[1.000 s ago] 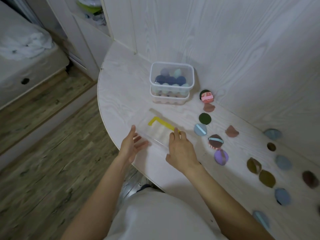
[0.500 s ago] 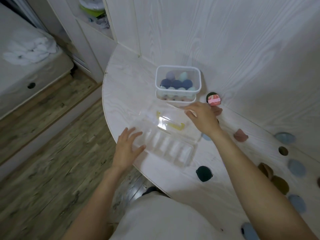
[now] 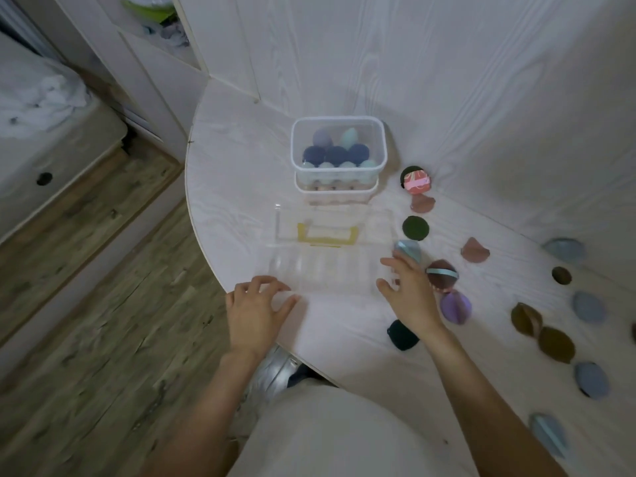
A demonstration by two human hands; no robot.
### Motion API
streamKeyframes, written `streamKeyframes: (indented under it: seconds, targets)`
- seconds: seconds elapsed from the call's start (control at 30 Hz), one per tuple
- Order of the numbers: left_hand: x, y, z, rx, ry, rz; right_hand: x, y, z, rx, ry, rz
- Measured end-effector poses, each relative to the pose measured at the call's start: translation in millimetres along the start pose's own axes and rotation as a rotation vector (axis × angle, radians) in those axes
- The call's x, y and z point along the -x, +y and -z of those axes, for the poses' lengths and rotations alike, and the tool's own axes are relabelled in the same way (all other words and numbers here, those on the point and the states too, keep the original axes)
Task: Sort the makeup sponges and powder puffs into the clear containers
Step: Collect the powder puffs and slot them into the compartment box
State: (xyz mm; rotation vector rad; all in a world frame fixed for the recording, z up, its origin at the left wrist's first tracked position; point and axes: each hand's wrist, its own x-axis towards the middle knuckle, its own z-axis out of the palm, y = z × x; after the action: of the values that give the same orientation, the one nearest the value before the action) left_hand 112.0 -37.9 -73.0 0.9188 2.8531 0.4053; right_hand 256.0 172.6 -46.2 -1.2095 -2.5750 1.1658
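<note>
Half a second earlier the right hand (image 3: 409, 294) was reaching far over the clear case (image 3: 330, 256) toward the stacked containers (image 3: 337, 156); it has since drawn back to the case's right edge, fingers spread and relaxed, holding nothing, just beside a light blue puff (image 3: 407, 251). The case's lid now stands open (its yellow label (image 3: 325, 235) faces up). The left hand (image 3: 258, 308) stays at the near left corner of the case, fingers loosely curved and touching its edge. Sponges fill the top container; powder puffs (image 3: 557, 342) lie scattered over the white surface (image 3: 234, 187) to the right.
</note>
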Motion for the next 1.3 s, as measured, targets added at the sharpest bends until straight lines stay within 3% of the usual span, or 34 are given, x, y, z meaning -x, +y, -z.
streamKeyframes:
  seconds: [0.17,0.3,0.37,0.47,0.6,0.7,0.83,0.9,1.0,1.13,1.3]
  targets:
    - [-3,13,-8,0.070,-0.062,0.088,-13,9,1,0.041,-0.009,0.080]
    - [0,31,-4,0.067,0.052,0.084,-12,13,8,-0.033,-0.029,0.110]
    - [-1,44,5,0.178,0.116,-0.006,-7,18,14,-0.061,0.018,0.127]
    - [-14,74,16,0.386,0.085,-0.254,6,35,27,-0.024,0.108,0.095]
    - [-52,134,12,0.539,-0.182,-0.415,26,66,38,0.060,0.154,-0.019]
    - [-94,180,-14,0.427,-0.329,-0.479,31,75,38,0.196,0.019,0.008]
    - [-134,229,-52,0.105,-0.452,-0.515,26,75,29,0.490,-0.389,0.173]
    - [-141,239,-66,-0.041,-0.471,-0.514,24,77,24,0.526,-0.439,0.240]
    - [-148,244,-78,-0.134,-0.452,-0.488,27,82,23,0.468,-0.339,0.220]
    - [-149,245,-84,-0.196,-0.423,-0.554,34,97,30,0.289,0.047,-0.002]
    - [-147,247,-88,-0.140,-0.467,-0.622,39,104,41,0.162,0.124,-0.158]
